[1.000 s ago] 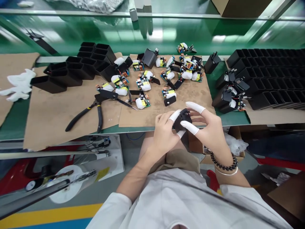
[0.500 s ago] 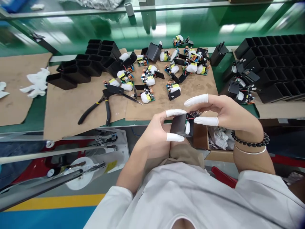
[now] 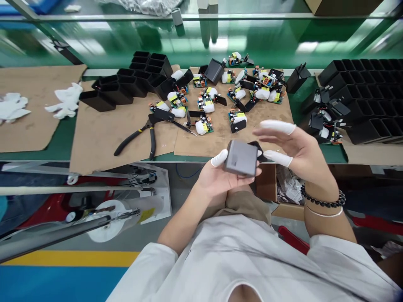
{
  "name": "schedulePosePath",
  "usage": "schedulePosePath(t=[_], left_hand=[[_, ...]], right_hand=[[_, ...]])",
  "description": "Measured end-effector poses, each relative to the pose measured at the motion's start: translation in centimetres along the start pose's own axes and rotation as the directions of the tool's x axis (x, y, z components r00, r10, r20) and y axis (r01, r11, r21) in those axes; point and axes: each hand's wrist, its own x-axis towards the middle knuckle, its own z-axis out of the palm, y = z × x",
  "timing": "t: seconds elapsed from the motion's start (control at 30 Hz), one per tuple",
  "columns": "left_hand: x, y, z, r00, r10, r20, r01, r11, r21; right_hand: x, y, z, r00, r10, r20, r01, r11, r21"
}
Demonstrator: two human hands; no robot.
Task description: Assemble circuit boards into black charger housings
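A black power adapter housing (image 3: 242,158) lies across the fingers of my left hand (image 3: 215,176), its broad flat side facing up. My left thumb, in a white finger cot, presses its left edge, and the fingertips come out below and to the right. A small black end piece (image 3: 256,147) sticks out at the housing's right end, partly hidden. Just right of it is my right hand (image 3: 302,153), thumb and forefinger spread, both in white cots; whether the thumb tip touches the end piece I cannot tell.
Circuit boards (image 3: 206,105) with white blobs lie on cardboard (image 3: 100,138). Black-handled cutters (image 3: 151,130) rest left of them. Empty black housings stand at the left (image 3: 116,92) and in rows at the right (image 3: 362,92). White cots (image 3: 66,100) lie far left. Below the bench is an open carton (image 3: 266,182).
The housing has turned in my left hand: its open end with wires and a white blob faced right, and now its flat side faces up. My right hand has drawn slightly right.
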Motion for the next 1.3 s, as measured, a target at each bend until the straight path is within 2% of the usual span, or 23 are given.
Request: schedulePosePath(t=[0.1, 0.17, 0.3, 0.37, 0.43, 0.5, 0.6, 0.77, 0.87, 0.97, 1.07, 1.1, 1.17, 1.23, 1.3], left_hand=[[0.0, 0.4, 2.5, 0.987, 0.064, -0.147, -0.092, 0.977, -0.194], [0.0, 0.6, 3.9, 0.97, 0.077, -0.23, -0.136, 0.958, -0.251], [0.1, 0.4, 5.0, 0.904, 0.203, -0.377, -0.287, 0.941, -0.181], [0.2, 0.5, 4.8, 0.913, 0.161, -0.376, -0.25, 0.947, -0.203], [0.2, 0.8, 4.6, 0.951, 0.039, -0.305, -0.133, 0.947, -0.293], [0.1, 1.0, 4.4, 0.971, -0.037, -0.238, -0.056, 0.925, -0.375], [-0.1, 0.8, 4.4, 0.978, -0.047, -0.202, -0.038, 0.918, -0.394], [-0.7, -0.1, 4.6, 0.966, 0.181, -0.187, -0.216, 0.959, -0.183], [-1.0, -0.3, 4.4, 0.954, 0.259, -0.149, -0.273, 0.958, -0.083], [-0.9, -0.5, 4.1, 0.946, 0.3, -0.124, -0.308, 0.95, -0.054], [-0.1, -0.9, 3.8, 0.905, 0.387, -0.178, -0.392, 0.92, 0.006], [0.3, -1.0, 3.8, 0.879, 0.428, -0.211, -0.428, 0.903, 0.047], [1.2, -0.8, 3.5, 0.821, 0.513, -0.251, -0.483, 0.858, 0.174], [2.0, 0.4, 3.3, 0.784, 0.589, -0.197, -0.495, 0.784, 0.375], [2.2, 2.6, 2.9, 0.764, 0.644, -0.04, -0.488, 0.617, 0.618]], right_hand=[[-0.2, 0.1, 0.5, 0.985, -0.046, -0.169, 0.056, 0.997, 0.06], [-0.5, 0.4, 1.1, 0.969, -0.031, -0.245, 0.045, 0.998, 0.053], [-1.0, 1.3, 2.7, 0.968, 0.044, -0.246, -0.033, 0.998, 0.05], [-1.1, 1.6, 3.5, 0.966, 0.089, -0.243, -0.065, 0.992, 0.105], [-1.2, 1.7, 4.1, 0.959, 0.115, -0.26, -0.085, 0.989, 0.122], [-1.5, 1.6, 4.6, 0.949, 0.108, -0.295, -0.082, 0.992, 0.1], [-1.9, 1.1, 5.0, 0.935, 0.088, -0.345, -0.058, 0.994, 0.096], [-2.0, 1.0, 5.4, 0.924, 0.161, -0.346, -0.125, 0.984, 0.126], [-2.1, 1.3, 5.3, 0.921, 0.184, -0.343, -0.144, 0.98, 0.139], [-2.5, 1.1, 5.1, 0.941, 0.11, -0.32, -0.092, 0.993, 0.07], [-2.9, 0.1, 5.3, 0.97, -0.102, -0.221, 0.059, 0.979, -0.193], [-2.9, -0.2, 5.5, 0.967, -0.176, -0.186, 0.107, 0.937, -0.333], [-2.3, -0.8, 6.0, 0.944, -0.292, -0.152, 0.147, 0.786, -0.6], [-0.7, -0.9, 5.9, 0.919, -0.36, -0.161, 0.125, 0.653, -0.747], [2.3, -0.6, 4.7, 0.929, -0.333, -0.164, 0.093, 0.636, -0.766]])
